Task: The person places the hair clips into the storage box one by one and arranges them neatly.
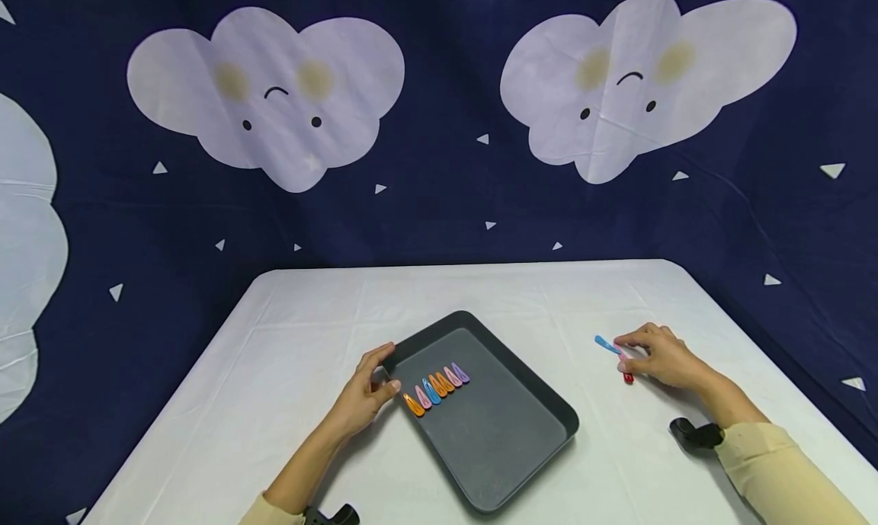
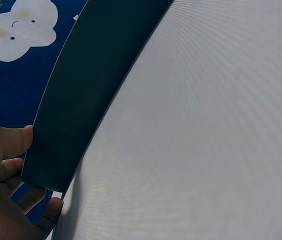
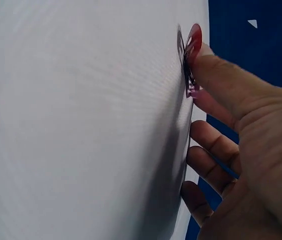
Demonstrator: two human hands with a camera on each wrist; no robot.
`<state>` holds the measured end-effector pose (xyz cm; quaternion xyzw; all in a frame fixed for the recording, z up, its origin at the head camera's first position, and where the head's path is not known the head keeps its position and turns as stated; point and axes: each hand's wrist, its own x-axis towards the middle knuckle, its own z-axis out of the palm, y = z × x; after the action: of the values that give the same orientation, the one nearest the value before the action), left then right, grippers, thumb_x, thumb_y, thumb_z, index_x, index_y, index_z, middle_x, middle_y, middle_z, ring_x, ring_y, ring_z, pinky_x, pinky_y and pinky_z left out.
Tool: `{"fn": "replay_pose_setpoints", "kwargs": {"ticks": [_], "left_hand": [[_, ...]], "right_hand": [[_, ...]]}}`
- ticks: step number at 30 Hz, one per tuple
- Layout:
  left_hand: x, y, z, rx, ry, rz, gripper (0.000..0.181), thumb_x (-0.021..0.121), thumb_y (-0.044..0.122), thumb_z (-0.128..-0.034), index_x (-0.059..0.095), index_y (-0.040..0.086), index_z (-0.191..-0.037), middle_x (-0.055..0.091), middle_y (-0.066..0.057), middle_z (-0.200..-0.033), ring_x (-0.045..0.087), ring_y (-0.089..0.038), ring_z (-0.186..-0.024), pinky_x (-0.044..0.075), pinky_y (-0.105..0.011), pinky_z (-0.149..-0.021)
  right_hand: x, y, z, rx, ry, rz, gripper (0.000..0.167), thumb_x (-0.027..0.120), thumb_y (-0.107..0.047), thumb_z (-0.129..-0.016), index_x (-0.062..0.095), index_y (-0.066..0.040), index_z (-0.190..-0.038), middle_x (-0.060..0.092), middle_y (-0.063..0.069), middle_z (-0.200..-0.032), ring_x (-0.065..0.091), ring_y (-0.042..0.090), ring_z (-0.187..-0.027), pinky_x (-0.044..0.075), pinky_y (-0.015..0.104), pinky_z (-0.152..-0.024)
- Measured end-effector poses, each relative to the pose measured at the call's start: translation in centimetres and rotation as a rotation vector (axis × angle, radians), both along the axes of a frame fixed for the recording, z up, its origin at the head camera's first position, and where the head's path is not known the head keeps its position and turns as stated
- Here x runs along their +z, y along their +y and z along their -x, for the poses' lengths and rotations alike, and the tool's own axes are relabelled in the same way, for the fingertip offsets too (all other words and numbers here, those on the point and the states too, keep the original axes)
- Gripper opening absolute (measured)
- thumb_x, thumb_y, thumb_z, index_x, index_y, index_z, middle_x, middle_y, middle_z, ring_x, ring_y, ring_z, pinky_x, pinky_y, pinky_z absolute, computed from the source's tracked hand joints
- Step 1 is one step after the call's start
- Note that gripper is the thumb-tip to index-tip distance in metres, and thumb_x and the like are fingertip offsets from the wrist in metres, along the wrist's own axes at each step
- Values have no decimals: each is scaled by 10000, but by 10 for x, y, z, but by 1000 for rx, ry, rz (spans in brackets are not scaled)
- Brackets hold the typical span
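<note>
A dark grey tray [image 1: 504,433] lies at an angle on the table. Snap hair clips in orange, pink, blue and purple form a slanted row, including a blue clip [image 1: 431,391], inside its left side. My left hand [image 1: 366,395] grips the tray's left corner, thumb at the rim and fingers around the outside. Right of the tray, my right hand [image 1: 661,357] pinches a hair clip, apparently pink, partly hidden by the fingers. Beside the fingertips are a blue hair clip [image 1: 607,344] and a red hair clip [image 3: 194,40]. Which clips touch cannot be told.
A white cloth covers the table [image 1: 329,304]. Behind it hangs a dark blue curtain [image 1: 439,228] with white clouds and triangles. Black wrist mounts sit on both forearms, the right one [image 1: 693,436] close above the cloth.
</note>
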<state>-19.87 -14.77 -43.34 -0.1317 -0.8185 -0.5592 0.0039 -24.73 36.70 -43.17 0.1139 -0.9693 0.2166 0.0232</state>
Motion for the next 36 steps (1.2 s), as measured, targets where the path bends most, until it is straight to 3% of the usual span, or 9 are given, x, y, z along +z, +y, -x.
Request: {"fn": "replay_pose_setpoints", "kwargs": {"ticks": [8, 12, 17, 22, 27, 36], "left_hand": [[2, 0, 0, -5, -23, -9, 590, 610, 46, -891, 382, 90, -1434, 328, -72, -1501, 372, -272, -1285, 407, -197, -872], [1, 0, 0, -4, -19, -7, 588, 609, 42, -891, 384, 86, -1432, 328, -77, -1501, 370, -280, -1293, 410, -205, -877], [0, 0, 0, -2, -20, -6, 586, 606, 40, -892, 383, 86, -1432, 327, -76, -1501, 360, -281, -1306, 405, -211, -885], [0, 0, 1, -3, -16, -6, 585, 606, 45, -893, 385, 92, -1432, 327, -71, -1502, 361, -277, -1305, 405, -200, -882], [0, 0, 1, -1, -14, -6, 582, 608, 48, -893, 388, 90, -1430, 327, -73, -1501, 367, -281, -1298, 408, -208, -879], [0, 1, 1, -6, -17, -10, 584, 609, 48, -892, 388, 94, -1430, 324, -69, -1504, 355, -282, -1315, 408, -218, -882]], "right_hand": [[1, 12, -4, 95, 28, 84, 475, 742, -280, -792, 640, -70, -1204, 616, 118, -1111, 447, 230, -1049, 332, 238, -810], [0, 12, -1, 90, 27, 77, 483, 759, -274, -773, 646, -67, -1195, 614, 120, -1098, 454, 257, -1030, 336, 245, -791], [-2, 9, 4, 68, 23, 47, 561, 766, -378, -756, 640, -64, -1205, 606, 105, -1077, 440, 207, -947, 346, 268, -753], [0, 5, 7, 40, -15, 17, 634, 755, -438, -747, 609, -78, -1247, 590, 125, -1092, 435, 226, -961, 334, 306, -759], [1, 3, 8, 34, -24, 3, 602, 753, -431, -751, 620, -108, -1241, 584, 128, -1096, 438, 245, -987, 318, 317, -759], [-2, 5, 6, 40, 10, 26, 573, 755, -416, -759, 641, -65, -1197, 603, 108, -1078, 436, 214, -940, 327, 296, -749]]}}
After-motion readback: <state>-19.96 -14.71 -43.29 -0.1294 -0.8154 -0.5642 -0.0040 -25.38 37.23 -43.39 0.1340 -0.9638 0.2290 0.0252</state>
